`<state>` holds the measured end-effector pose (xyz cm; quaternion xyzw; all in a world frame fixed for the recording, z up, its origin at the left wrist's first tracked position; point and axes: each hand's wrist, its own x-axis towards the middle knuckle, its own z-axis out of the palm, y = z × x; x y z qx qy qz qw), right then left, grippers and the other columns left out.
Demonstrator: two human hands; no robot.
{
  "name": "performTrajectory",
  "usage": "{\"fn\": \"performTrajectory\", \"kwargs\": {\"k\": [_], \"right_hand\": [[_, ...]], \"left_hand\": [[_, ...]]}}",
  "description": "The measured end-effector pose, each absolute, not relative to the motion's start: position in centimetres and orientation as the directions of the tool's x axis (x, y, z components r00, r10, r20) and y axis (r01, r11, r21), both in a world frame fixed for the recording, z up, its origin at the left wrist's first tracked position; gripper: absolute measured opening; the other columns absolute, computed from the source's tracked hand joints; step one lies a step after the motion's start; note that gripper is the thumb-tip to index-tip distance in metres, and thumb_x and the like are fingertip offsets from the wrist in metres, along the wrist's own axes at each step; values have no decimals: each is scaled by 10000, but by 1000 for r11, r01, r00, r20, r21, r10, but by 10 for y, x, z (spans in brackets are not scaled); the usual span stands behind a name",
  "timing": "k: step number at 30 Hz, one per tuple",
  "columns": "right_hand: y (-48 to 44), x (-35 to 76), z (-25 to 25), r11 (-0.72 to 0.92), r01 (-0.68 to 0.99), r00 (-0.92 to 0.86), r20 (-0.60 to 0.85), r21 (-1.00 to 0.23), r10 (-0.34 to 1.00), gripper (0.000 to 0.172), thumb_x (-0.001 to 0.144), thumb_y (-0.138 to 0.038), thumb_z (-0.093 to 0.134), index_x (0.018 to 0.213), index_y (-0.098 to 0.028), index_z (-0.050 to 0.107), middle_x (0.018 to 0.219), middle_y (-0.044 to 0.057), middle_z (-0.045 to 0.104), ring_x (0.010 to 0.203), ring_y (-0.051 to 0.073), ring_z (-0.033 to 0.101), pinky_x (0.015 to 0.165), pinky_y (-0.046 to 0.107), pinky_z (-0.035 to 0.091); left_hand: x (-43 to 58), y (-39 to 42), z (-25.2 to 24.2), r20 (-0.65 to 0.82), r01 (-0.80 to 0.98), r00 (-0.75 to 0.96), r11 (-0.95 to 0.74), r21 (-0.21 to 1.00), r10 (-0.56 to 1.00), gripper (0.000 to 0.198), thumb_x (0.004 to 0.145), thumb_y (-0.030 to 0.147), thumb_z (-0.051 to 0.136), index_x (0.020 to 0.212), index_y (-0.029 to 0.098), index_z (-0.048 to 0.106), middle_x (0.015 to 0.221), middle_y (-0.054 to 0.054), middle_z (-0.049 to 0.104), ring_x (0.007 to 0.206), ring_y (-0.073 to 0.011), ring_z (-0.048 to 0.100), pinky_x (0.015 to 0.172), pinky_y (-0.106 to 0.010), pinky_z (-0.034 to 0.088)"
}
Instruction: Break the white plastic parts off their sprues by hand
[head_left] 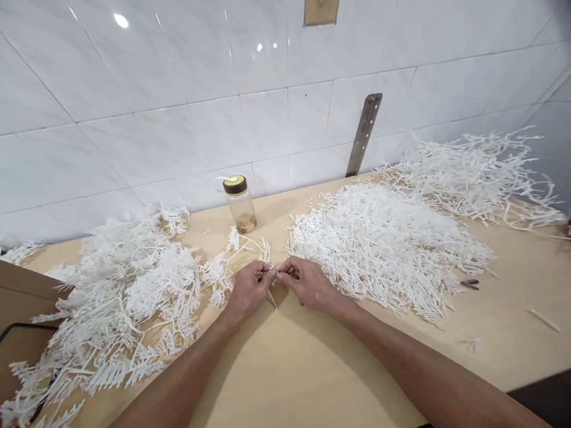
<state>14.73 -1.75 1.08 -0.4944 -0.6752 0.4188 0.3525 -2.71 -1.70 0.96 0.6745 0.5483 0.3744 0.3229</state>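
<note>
My left hand (pixel 253 286) pinches a thin white branched stem (pixel 273 301), whose lower end sticks out below the thumb. Branches of white sprigs spread out behind that hand toward the bottle. Close beside it, my right hand (pixel 308 280) is closed, thumb against forefinger, at a tiny white piece (pixel 277 271) between the two hands. The fingertips nearly meet and partly hide this piece. Right of the hands lies a broad heap of short white sprigs (pixel 379 244). To the left is a looser pile of white branched clusters (pixel 147 285).
A clear bottle (pixel 243 214) with a dark and yellow-green lid stands behind my hands. A metal bracket (pixel 364 134) leans on the tiled wall. Longer white stems (pixel 482 172) lie back right, small dark snips (pixel 470 284) nearer. A brown box (pixel 22 303) stands left.
</note>
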Motion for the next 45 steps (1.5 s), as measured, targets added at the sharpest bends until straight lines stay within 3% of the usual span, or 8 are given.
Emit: {"fn": "performTrajectory", "kwargs": {"k": [7, 13, 18, 26, 28, 34, 41, 45], "right_hand": [[-18, 148, 8, 156, 369, -292, 45, -916, 955, 200, 911, -307, 522, 863, -174, 664, 671, -26, 604, 371, 79, 489, 406, 224, 399], [-21, 146, 9, 290, 520, -267, 170, -804, 949, 121, 870, -199, 543, 820, -181, 651, 657, -4, 622, 597, 141, 556, 571, 253, 412], [-22, 143, 6, 358, 573, -294, 222, -737, 930, 100, 834, -128, 530, 774, -189, 583, 734, 12, 638, 682, 152, 559, 649, 270, 407], [-24, 129, 5, 150, 592, -164, 63, -792, 984, 106, 886, -235, 499, 786, -210, 524, 688, 2, 604, 647, 161, 566, 576, 256, 384], [-26, 126, 3, 182, 610, -163, 102, -771, 981, 104, 898, -229, 481, 800, -210, 508, 688, 5, 599, 648, 163, 568, 578, 256, 379], [-22, 126, 5, 374, 751, -215, 334, -544, 918, 103, 899, -163, 444, 819, -195, 501, 784, 63, 621, 660, 177, 559, 595, 281, 358], [5, 185, 47, 91, 612, 195, 261, -786, 945, 100, 854, -279, 527, 786, -206, 536, 646, 16, 607, 539, 156, 553, 540, 274, 400], [12, 205, 55, 68, 593, 314, 308, -802, 898, 169, 859, -362, 565, 870, -193, 562, 651, 14, 608, 542, 165, 570, 606, 309, 443]], "left_hand": [[-27, -18, 18, 38, 460, 184, -120, 880, 982, 302, 848, 435, 571, 679, 185, 589, 635, 9, 570, 624, -148, 499, 611, -266, 367], [-23, -23, 17, 185, 579, 156, -241, 778, 970, 259, 851, 354, 551, 640, 206, 522, 602, 13, 518, 600, -154, 450, 598, -277, 325], [-25, -20, 19, 121, 554, 297, -274, 786, 947, 281, 876, 319, 513, 617, 212, 486, 588, 16, 501, 584, -157, 433, 573, -279, 307], [-30, -15, 17, 36, 473, 289, -176, 863, 957, 280, 886, 368, 517, 664, 198, 510, 621, 24, 494, 618, -147, 441, 603, -270, 331], [-32, -14, 16, 26, 435, 299, -160, 886, 954, 294, 883, 401, 528, 675, 194, 516, 624, 27, 482, 620, -142, 430, 603, -267, 328], [-33, -16, 23, -36, 261, 315, -50, 964, 948, 364, 865, 482, 576, 669, 186, 496, 613, 31, 451, 589, -118, 395, 562, -246, 307], [-23, -29, 29, -167, 4, 368, 178, 984, 915, 464, 770, 604, 696, 731, 189, 494, 560, 76, 336, 457, -53, 215, 444, -223, 145], [-20, -24, 23, -190, -99, 310, 230, 968, 932, 495, 735, 615, 730, 720, 189, 477, 548, 92, 330, 414, -27, 181, 418, -209, 112]]}}
